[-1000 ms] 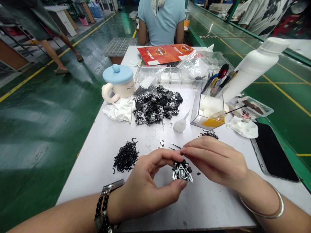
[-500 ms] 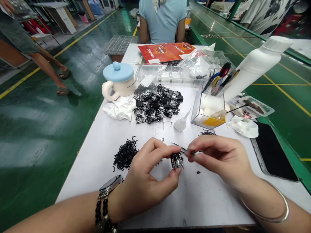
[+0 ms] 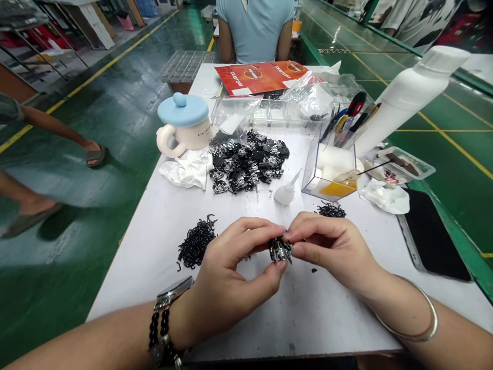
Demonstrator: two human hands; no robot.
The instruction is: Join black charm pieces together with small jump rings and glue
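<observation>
My left hand (image 3: 231, 280) pinches a small black and silver part (image 3: 280, 250) between thumb and fingers above the white table (image 3: 162, 216). My right hand (image 3: 335, 249) is closed against the same part from the right, fingertips meeting my left fingertips. What else the right fingers hold is hidden. A heap of small black curved pieces (image 3: 195, 241) lies just left of my left hand. A smaller heap of black pieces (image 3: 330, 209) lies beyond my right hand. A large pile of black and silver parts (image 3: 248, 162) sits in the table's middle.
A cream mug with a blue lid (image 3: 185, 126), white cloth (image 3: 187, 172), small glue bottle (image 3: 287, 191), clear box (image 3: 331, 167) with tools, tall white bottle (image 3: 404, 97) and dark phone (image 3: 433, 234) surround the work. A person in a light blue shirt (image 3: 254, 25) sits beyond; another person walks at left.
My right hand has closed in on the part, fingertips now touching it. The thin tool seen earlier between the hands no longer shows. The walking person has moved further left.
</observation>
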